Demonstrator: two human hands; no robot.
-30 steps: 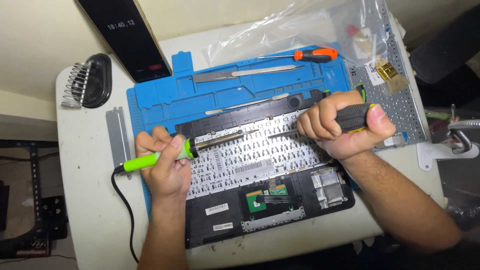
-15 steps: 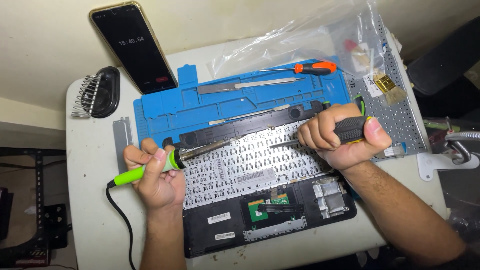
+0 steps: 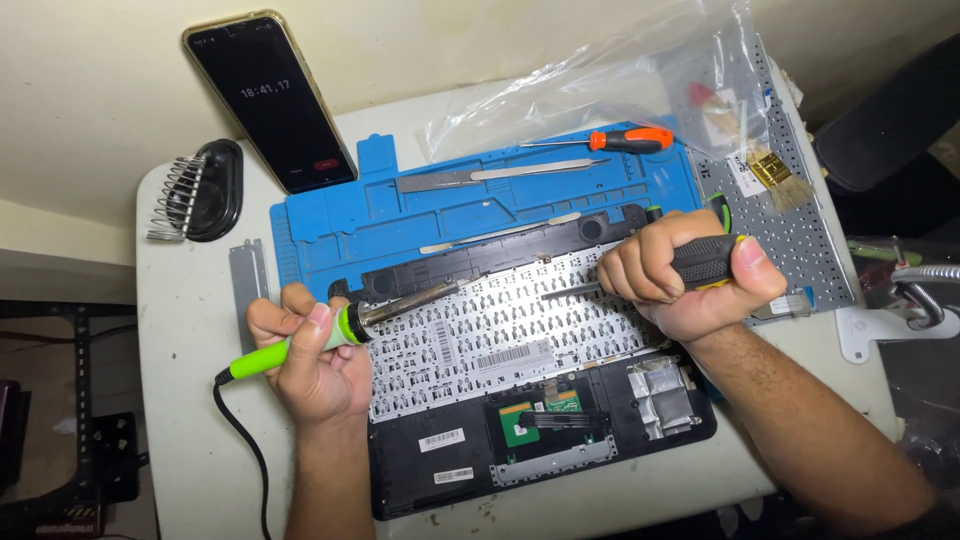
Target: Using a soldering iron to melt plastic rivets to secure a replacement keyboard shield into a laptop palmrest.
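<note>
White tabletop (image 3: 190, 330) carries an upturned laptop shell (image 3: 540, 400). Left hand (image 3: 310, 355) grips a green soldering iron (image 3: 345, 330), right hand (image 3: 690, 285) clenches a black screwdriver (image 3: 700, 262), both tips on the keyboard backplate (image 3: 500, 325). Beyond: blue mat (image 3: 400, 215), phone (image 3: 268, 100).

The left hand (image 3: 315, 365) holds a soldering iron (image 3: 340, 330), the right hand (image 3: 690, 285) a screwdriver (image 3: 660, 270), over a keyboard back (image 3: 500, 330).

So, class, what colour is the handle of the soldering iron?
Bright green, on the soldering iron in the left hand; head view.
</note>
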